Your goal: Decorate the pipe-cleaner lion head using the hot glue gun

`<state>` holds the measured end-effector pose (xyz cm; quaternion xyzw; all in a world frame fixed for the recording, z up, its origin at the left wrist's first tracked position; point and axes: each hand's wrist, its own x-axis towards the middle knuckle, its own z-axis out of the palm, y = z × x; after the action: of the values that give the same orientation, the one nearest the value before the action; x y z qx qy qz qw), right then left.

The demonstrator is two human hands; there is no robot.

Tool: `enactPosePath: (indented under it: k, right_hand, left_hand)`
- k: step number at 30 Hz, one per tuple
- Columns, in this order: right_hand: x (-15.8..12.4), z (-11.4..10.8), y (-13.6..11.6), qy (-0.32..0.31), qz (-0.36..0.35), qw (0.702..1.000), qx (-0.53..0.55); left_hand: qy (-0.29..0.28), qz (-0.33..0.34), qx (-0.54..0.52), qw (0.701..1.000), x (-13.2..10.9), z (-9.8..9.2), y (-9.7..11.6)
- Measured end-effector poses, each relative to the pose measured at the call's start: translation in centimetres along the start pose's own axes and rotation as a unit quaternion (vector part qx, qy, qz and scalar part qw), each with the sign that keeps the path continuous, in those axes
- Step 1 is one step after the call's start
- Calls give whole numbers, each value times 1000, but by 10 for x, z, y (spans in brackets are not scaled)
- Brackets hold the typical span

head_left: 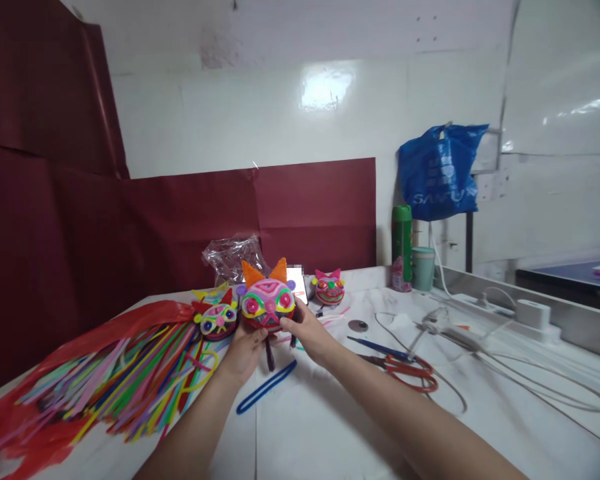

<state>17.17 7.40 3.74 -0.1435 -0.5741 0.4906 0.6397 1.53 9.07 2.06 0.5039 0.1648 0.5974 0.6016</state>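
Both of my hands grip a round, brightly coloured animal-head ornament (pixel 269 303) with orange pointed ears, pink eyes and dark tassels hanging below. My left hand (pixel 245 350) is closed on its lower left side, and my right hand (pixel 304 328) holds its lower right side. The ornament is held above the white table, its face toward me. Just left of it lies a similar head (pixel 219 321) with red ears and dark blue eyes. Behind to the right sits a smaller head (pixel 329 287) with pink ears. A bent blue pipe cleaner (pixel 267 388) lies below my hands.
Many coloured pipe cleaners (pixel 130 383) lie at left on red plastic (pixel 130 325). At right are orange-handled scissors (pixel 410 373), a blue pen-like tool (pixel 380 347), cables (pixel 535 383) and a power strip (pixel 480 305). Clear plastic (pixel 235 259), a green can (pixel 401 243) and a cup (pixel 423 269) stand behind.
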Motion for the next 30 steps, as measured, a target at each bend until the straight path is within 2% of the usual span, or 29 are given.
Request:
enactPosePath:
  k: [6,14,18,21,25,30]
  right_hand:
    - [1,-1,-4,1,-7,1000,-19]
    - [2,3,-10,13,-13,1000,5]
    - [4,6,-14,33,-5,998,57]
    - [3,8,-20,23,-2,996,91]
    - [1,12,-28,15,-5,994,107]
    - [-1,17,-37,26,-12,995,91]
  left_hand:
    - [0,5,-9,1000,-1,3,-3]
    - [-15,30,-9,999,-3,17,7]
    - [-48,28,15,998,-4,16,16]
    - [-48,24,28,998,-4,15,20]
    - [-41,12,41,998,-3,15,16]
    - [-65,-1,68,996,-3,7,7]
